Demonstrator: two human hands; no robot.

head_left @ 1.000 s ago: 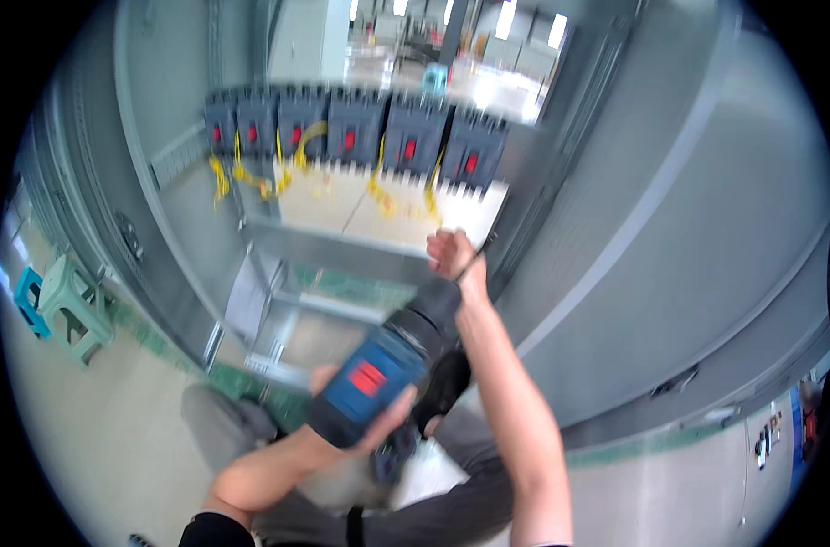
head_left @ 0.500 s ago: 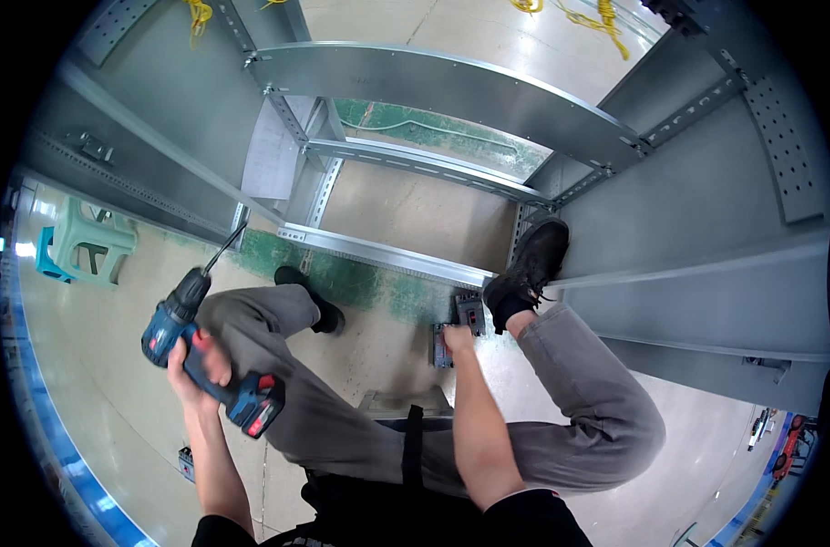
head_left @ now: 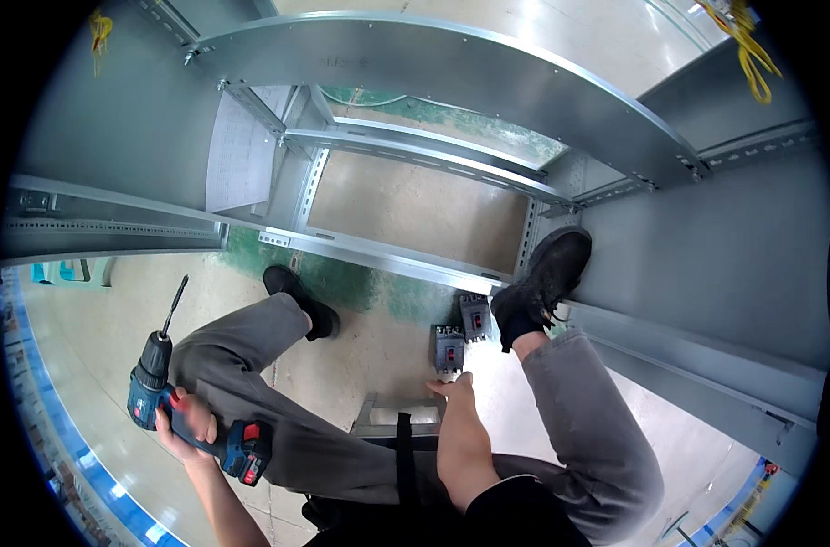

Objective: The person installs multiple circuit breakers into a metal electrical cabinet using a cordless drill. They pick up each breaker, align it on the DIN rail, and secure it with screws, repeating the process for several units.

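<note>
My left hand (head_left: pixel 189 427) is wrapped round the handle of a blue and black cordless drill (head_left: pixel 147 387), whose long bit (head_left: pixel 175 305) points up and away from me. Two dark grey circuit breakers stand side by side on the floor between my feet: a nearer one (head_left: pixel 448 346) and a farther one (head_left: pixel 475 316) by my right shoe. Just short of the nearer breaker is my right hand (head_left: pixel 454 387), its fingers spread and nothing visible in them. Part of its palm side is hidden from view.
A grey metal cabinet frame surrounds the work area, with a near crossbar (head_left: pixel 387 258) and a wide upper beam (head_left: pixel 433 59). My right shoe (head_left: pixel 547 278) rests against the frame. A printed sheet (head_left: pixel 239 155) hangs at left. Behind my right hand is a low stool (head_left: pixel 365 421).
My right hand has drawn back from the nearer breaker, which now shows fully. The drill has moved down and left, its bit more upright. The view has shifted.
</note>
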